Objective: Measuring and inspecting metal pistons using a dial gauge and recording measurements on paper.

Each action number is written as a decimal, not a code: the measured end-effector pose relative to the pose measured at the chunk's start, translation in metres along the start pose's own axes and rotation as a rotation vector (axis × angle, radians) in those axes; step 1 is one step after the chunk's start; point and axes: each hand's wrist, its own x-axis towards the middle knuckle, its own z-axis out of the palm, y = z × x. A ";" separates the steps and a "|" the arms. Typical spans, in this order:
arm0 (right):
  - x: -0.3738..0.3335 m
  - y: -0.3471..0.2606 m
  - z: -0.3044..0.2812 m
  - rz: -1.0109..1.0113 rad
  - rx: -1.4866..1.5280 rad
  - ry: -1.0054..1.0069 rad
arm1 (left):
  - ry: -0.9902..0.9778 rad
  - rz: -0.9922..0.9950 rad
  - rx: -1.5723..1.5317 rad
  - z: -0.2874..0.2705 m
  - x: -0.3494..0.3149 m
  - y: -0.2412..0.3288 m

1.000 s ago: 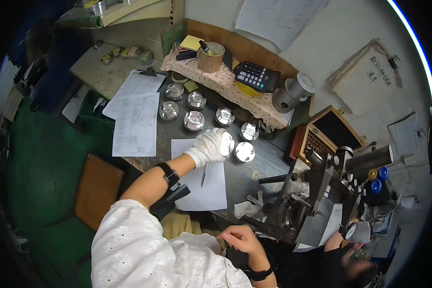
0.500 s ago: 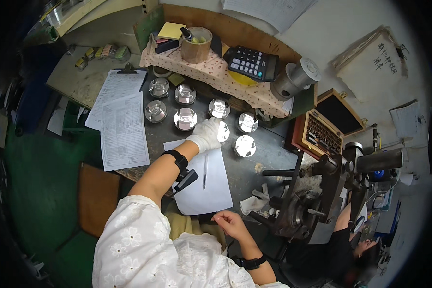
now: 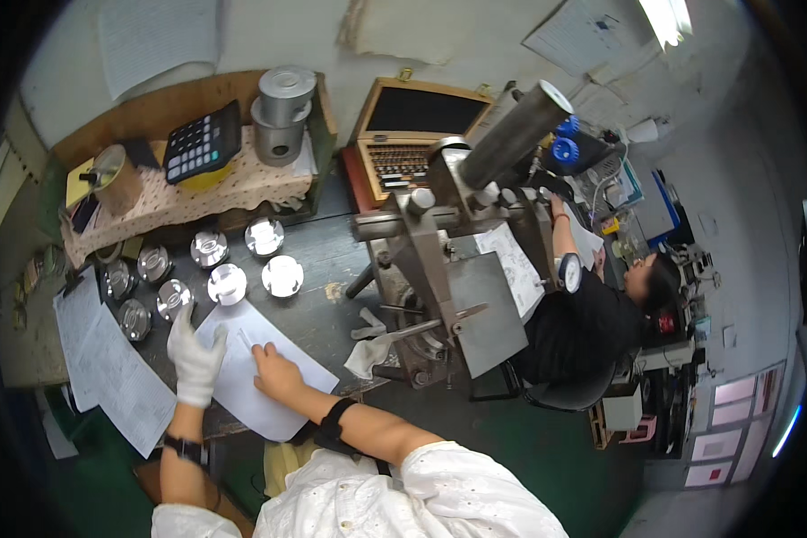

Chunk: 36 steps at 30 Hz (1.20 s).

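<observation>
My left hand (image 3: 195, 356), in a white glove, is open with its thumb apart from the fingers. Its fingertips reach the near edge of a shiny round metal piston (image 3: 175, 299); whether they touch it I cannot tell. My bare right hand (image 3: 280, 372) is over a white sheet of paper (image 3: 282, 414), its fingers closed at the near end of a slim pen (image 3: 245, 339). Other pistons of the same kind stand in two rows beyond the hands, among them one at the front (image 3: 227, 283) and one at the right end (image 3: 282, 276).
Printed sheets (image 3: 121, 377) on a clipboard lie at the left. Behind the pistons, a cloth-covered shelf holds a calculator (image 3: 203, 143) and a metal cylinder (image 3: 282, 121). A wooden gauge box (image 3: 403, 161) and a heavy metal fixture (image 3: 421, 260) stand at the right; beyond sits another person (image 3: 583, 314).
My view has swung to the right. My left hand has let go of a piston, which now stands in the front row. My right hand has come up from my lap to the pen.
</observation>
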 end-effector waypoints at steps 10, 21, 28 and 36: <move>0.022 0.034 0.041 -0.196 0.269 0.109 | -0.077 -0.365 0.231 -0.047 -0.128 -0.036; 0.028 0.061 0.010 0.225 1.107 -0.082 | -0.071 -0.137 0.356 -0.008 -0.142 -0.055; 0.027 0.055 0.006 0.220 1.068 -0.107 | -0.103 -0.077 0.377 -0.005 -0.133 -0.065; 0.022 0.047 0.011 0.195 1.130 -0.017 | -0.200 -0.154 0.378 -0.010 -0.120 -0.057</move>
